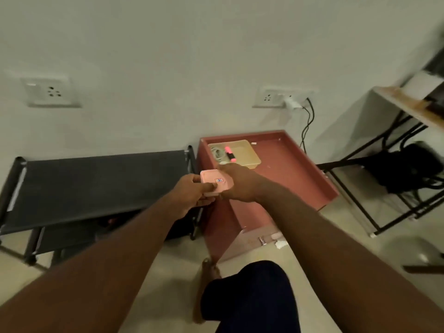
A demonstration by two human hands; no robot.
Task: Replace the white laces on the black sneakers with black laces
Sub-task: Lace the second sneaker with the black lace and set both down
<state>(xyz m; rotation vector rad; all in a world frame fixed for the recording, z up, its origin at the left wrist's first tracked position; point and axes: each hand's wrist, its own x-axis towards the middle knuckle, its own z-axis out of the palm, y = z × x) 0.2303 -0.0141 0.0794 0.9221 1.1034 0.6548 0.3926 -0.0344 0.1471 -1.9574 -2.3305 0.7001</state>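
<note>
Low light, view blurred at the edges. Both arms reach forward.

- Left hand [189, 195]: holds the near-left end of a small pink box [212, 180], thumb pressed on the lid beside a little printed label, fingers clamped underneath.
- Right hand [240, 186]: wrapped over the box's right end, fingers curled round it, tips hidden.
- The box is held in the air above the left edge of a pink cabinet [300, 169].
- On the cabinet's top surface, at the back: a cream tray [249, 152] holding a pink highlighter [230, 153] and a coiled white cable [217, 153].
- Left of the cabinet, just beside it: a black shoe rack [96, 183].
- On its lower shelf sits a dark shape [113, 221], too dim to tell whether it is a sneaker.
- Charger [292, 103] plugged into the wall above the cabinet.
</note>
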